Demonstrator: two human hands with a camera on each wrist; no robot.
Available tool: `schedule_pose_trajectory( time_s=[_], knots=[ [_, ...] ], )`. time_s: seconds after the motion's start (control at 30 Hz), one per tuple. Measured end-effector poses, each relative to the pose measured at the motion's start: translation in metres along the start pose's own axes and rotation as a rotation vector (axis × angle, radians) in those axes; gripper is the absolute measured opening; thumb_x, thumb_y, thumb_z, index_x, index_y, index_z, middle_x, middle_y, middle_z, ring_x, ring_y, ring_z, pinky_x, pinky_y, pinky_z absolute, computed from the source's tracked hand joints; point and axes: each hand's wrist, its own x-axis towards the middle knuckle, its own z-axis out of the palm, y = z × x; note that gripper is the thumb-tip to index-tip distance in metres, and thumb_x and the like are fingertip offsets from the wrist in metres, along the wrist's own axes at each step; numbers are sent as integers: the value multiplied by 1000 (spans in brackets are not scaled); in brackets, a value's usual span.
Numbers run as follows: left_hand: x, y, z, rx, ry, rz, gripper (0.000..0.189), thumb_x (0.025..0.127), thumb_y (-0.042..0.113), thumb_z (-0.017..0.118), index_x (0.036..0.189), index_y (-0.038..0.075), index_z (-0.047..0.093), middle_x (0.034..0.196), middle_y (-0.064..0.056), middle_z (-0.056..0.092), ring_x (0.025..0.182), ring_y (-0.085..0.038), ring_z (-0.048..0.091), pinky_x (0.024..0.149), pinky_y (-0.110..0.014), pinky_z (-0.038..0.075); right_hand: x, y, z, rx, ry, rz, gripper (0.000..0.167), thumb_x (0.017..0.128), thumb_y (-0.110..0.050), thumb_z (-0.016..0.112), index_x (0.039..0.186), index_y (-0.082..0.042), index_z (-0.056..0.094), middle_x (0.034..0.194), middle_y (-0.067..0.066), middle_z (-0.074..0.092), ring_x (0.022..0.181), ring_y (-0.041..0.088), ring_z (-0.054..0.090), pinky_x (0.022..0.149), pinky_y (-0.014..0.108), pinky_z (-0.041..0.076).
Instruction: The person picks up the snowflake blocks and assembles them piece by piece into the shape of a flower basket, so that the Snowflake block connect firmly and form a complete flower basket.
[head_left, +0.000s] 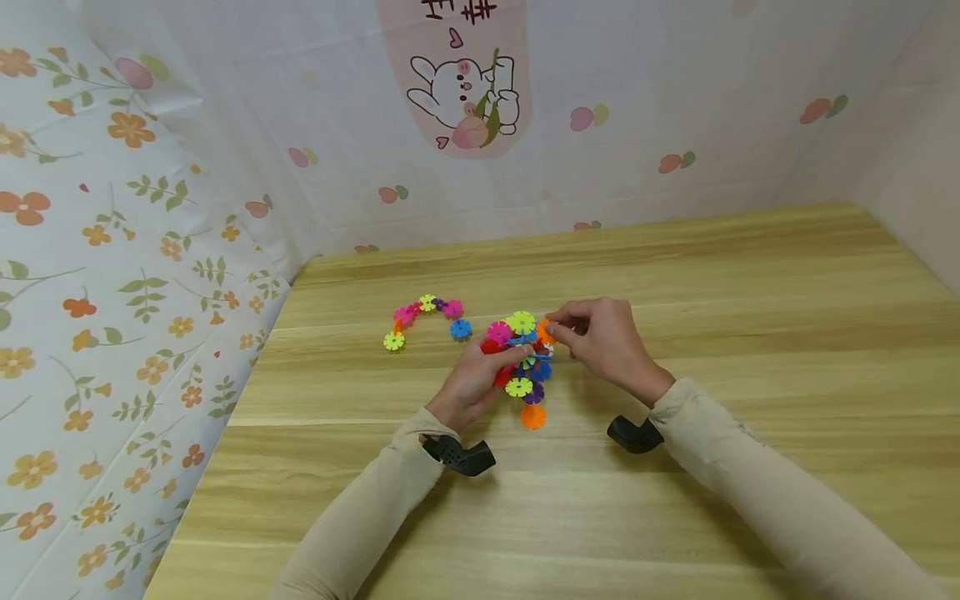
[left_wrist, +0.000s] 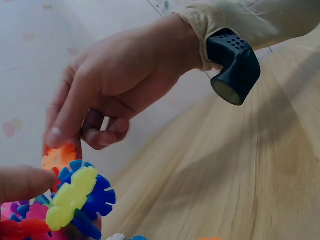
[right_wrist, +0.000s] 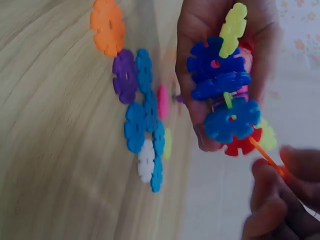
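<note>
In the head view both hands meet over the middle of the wooden table [head_left: 750, 333]. My left hand [head_left: 480, 375] grips a cluster of colourful snowflake discs [head_left: 519, 350]. In the right wrist view that cluster [right_wrist: 222, 80] shows blue, yellow-green and red discs lying in the left palm [right_wrist: 197, 22]. My right hand [head_left: 596, 337] pinches an orange disc [left_wrist: 60, 156] at the cluster's right edge; it shows edge-on [right_wrist: 267, 157] between the right fingertips [right_wrist: 272, 200]. A yellow-green disc [left_wrist: 72, 197] and a blue disc [left_wrist: 100, 197] sit just below it.
A curved chain of discs [head_left: 423, 315] lies on the table to the left. Below the hands lies another joined strip with an orange disc [head_left: 533, 416], purple [right_wrist: 125, 75], blue [right_wrist: 145, 115] and white [right_wrist: 146, 160]. Patterned cloth walls [head_left: 112, 292] close in the left and back.
</note>
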Motion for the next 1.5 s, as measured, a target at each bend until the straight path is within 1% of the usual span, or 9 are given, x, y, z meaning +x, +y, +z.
schedule_pose_trajectory(
  time_s=[0.13,0.33,0.47,0.7,0.83,1.0,1.13,1.27,1.5],
  knots=[
    [0,0,3,-11,30,17,31,98,7,63,128,0,59,111,1,68,102,-12,63,93,-22,55,-2,0,0,20,-19,-3,18,88,0,73,105,2,76,80,16,75,53,21,64,51,22,51],
    [-2,1,10,-26,26,12,34,98,7,62,132,2,58,127,-7,65,108,-14,63,100,-26,54,-3,-2,1,15,10,-13,16,87,5,70,102,6,74,75,16,73,52,13,61,52,20,51],
    [-2,1,11,-28,30,9,35,98,9,63,132,1,58,126,-5,66,109,-14,62,102,-27,52,-3,-3,1,14,0,-35,15,88,5,69,102,6,74,73,17,71,51,13,60,52,20,51],
    [-4,6,-4,-47,92,-8,29,96,7,65,124,-1,58,106,0,66,101,-15,62,93,-22,53,6,2,-7,62,-207,31,26,96,-4,64,121,-4,71,79,16,72,57,32,63,49,25,46],
    [-5,10,-11,-36,128,12,25,96,7,65,119,-3,59,95,2,68,90,-14,66,86,-21,56,16,11,-10,42,-292,55,26,99,-5,59,123,-4,70,87,17,75,58,31,64,51,27,48],
    [-7,11,-17,-42,154,14,16,97,7,63,111,0,59,88,3,66,86,-13,65,84,-20,56,29,25,-3,-153,-427,-38,22,92,1,62,109,-4,75,86,13,75,63,17,63,58,25,50],
    [-6,10,-19,-49,161,8,7,96,6,64,102,6,60,88,3,64,89,-14,62,84,-20,54,36,30,7,-318,-516,-119,24,87,1,67,107,-7,77,70,6,69,61,11,56,60,24,47],
    [-6,10,-19,-33,135,9,4,96,9,66,97,7,63,88,4,67,88,-13,62,84,-22,55,39,27,13,-401,-559,-88,25,85,-2,73,109,-9,76,66,3,64,62,13,54,61,26,50],
    [-6,9,-17,-33,128,1,7,95,6,66,102,7,63,92,4,69,90,-12,66,86,-20,56,40,27,14,-472,-561,-30,18,81,0,74,97,-7,70,88,7,67,78,21,57,70,33,54]
  ],
)
